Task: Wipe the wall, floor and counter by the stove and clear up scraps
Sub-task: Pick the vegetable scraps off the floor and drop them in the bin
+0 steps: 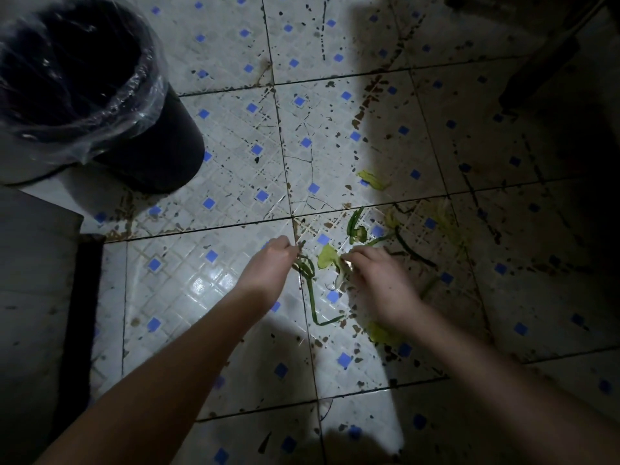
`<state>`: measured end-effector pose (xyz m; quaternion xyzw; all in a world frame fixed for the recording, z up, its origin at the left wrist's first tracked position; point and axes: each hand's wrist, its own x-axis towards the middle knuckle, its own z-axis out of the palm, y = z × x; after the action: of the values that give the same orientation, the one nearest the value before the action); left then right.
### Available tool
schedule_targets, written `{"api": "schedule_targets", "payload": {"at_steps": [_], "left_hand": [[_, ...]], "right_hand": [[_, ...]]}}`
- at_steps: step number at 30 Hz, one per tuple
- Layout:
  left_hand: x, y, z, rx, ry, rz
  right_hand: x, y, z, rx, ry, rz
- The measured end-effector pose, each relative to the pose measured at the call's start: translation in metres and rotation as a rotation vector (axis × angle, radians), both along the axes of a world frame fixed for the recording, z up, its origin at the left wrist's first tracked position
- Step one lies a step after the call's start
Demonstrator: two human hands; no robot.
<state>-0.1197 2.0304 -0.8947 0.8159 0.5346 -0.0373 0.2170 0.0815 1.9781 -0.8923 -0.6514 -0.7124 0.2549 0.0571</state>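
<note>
Two hands appear in the single head view, which looks down at the floor [188,286]. Your left hand [268,266] pinches one bunch of green stems [310,290] at its upper end. The stems trail from your fingertips toward you across the tiles and bend to the right at the tip. Your right hand [379,283], just beside the left, has its fingers curled onto one whitish scrap [340,280] and grips it at floor level.

Between your hands lies one pale leaf [327,256], touching the whitish scrap. Two more leaf pieces show: one far leaf [370,179] at the edge of the shadow, and one near leaf [382,333] partly under your right forearm. Beyond your right hand lie one curled green pod [354,224] and one dark stem [412,251]. Scraps deeper in the shadow on the right are too dim to count.

One dark bin [157,152], lined with one clear plastic bag [147,95], stands at the upper left, well apart from the scraps. The floor is white tile with small blue squares, speckled with brown stains. One dark strip [84,313] runs along the left edge.
</note>
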Motion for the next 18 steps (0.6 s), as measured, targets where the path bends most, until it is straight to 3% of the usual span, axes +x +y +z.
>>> {"api": "schedule_targets", "payload": {"at_steps": [12, 18], "left_hand": [[-0.035, -0.009, 0.007, 0.014, -0.007, 0.089], [-0.041, -0.011, 0.01, 0.038, -0.01, 0.101]], "right_hand": [[-0.034, 0.018, -0.008, -0.132, -0.036, 0.096], [-0.046, 0.004, -0.001, -0.078, 0.009, 0.143]]}}
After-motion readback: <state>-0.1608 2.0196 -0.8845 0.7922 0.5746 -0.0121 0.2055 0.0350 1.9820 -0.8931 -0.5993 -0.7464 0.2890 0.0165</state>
